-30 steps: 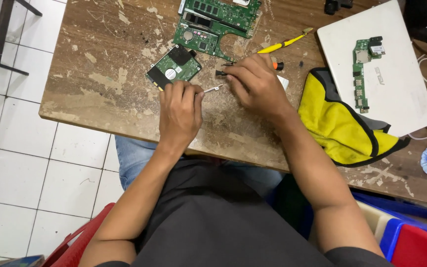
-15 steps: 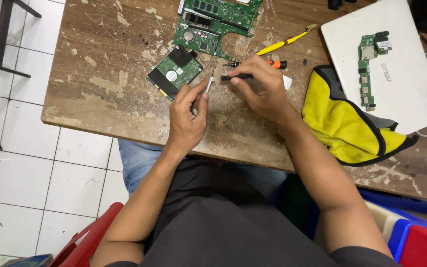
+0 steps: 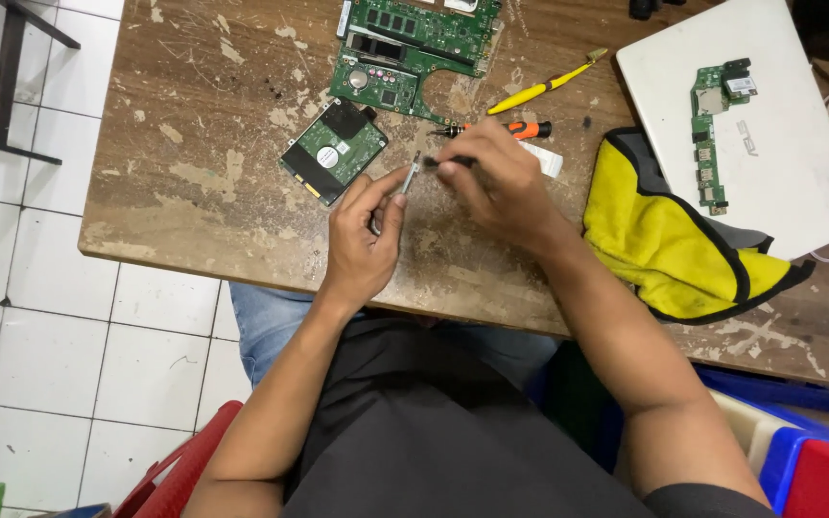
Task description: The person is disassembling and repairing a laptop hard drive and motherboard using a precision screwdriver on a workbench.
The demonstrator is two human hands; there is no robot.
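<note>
Worn brown wood forms the counter (image 3: 194, 192), seen from above. A thin silver metal strip (image 3: 411, 176) is pinched between thumb and fingertips of the left hand (image 3: 365, 240), whose fingers are closed around its lower end; the strip is held tilted just above the counter. The right hand (image 3: 501, 187) is closed on a small dark tool (image 3: 448, 163), whose tip meets the upper end of the strip.

Just left of the left hand lies a hard drive (image 3: 333, 151), circuit side up. Beyond both hands, a green motherboard (image 3: 414, 48) rests flat. Immediately beyond the right hand lie an orange-handled screwdriver (image 3: 515, 129) and a yellow tool (image 3: 541, 88), with a white slip (image 3: 547, 158) touching the knuckles. To the right of the right hand, a yellow and grey cloth (image 3: 674, 240) lies crumpled against a white laptop (image 3: 779, 144), on which a narrow green board (image 3: 717, 134) is carried. No open container can be made out on the counter.
</note>
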